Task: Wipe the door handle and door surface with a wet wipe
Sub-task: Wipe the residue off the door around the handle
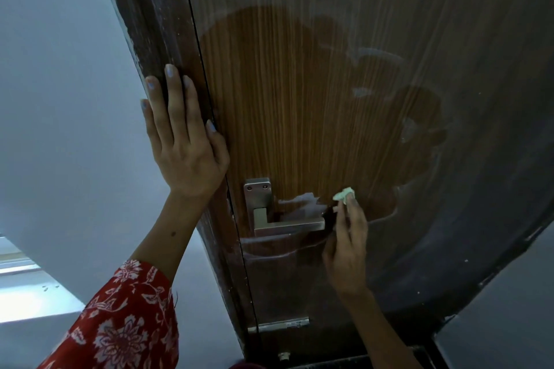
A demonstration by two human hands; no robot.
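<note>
A brown wood-grain door (299, 105) fills the view, with a wide damp, darker patch amid dusty whitish streaks. A square steel lever handle (287, 223) on its backplate (258, 192) sits low on the door. My right hand (347, 246) pinches a small crumpled pale-green wet wipe (344, 195) against the door, just right of the lever's tip. My left hand (183, 135) lies flat with fingers spread on the dark door frame (150, 27), its thumb on the door's edge.
A pale wall (60, 99) stands left of the frame. A steel plate (281, 325) sits lower on the door edge. A bright floor strip (27, 293) shows at bottom left. Grey wall (509, 308) lies at the lower right.
</note>
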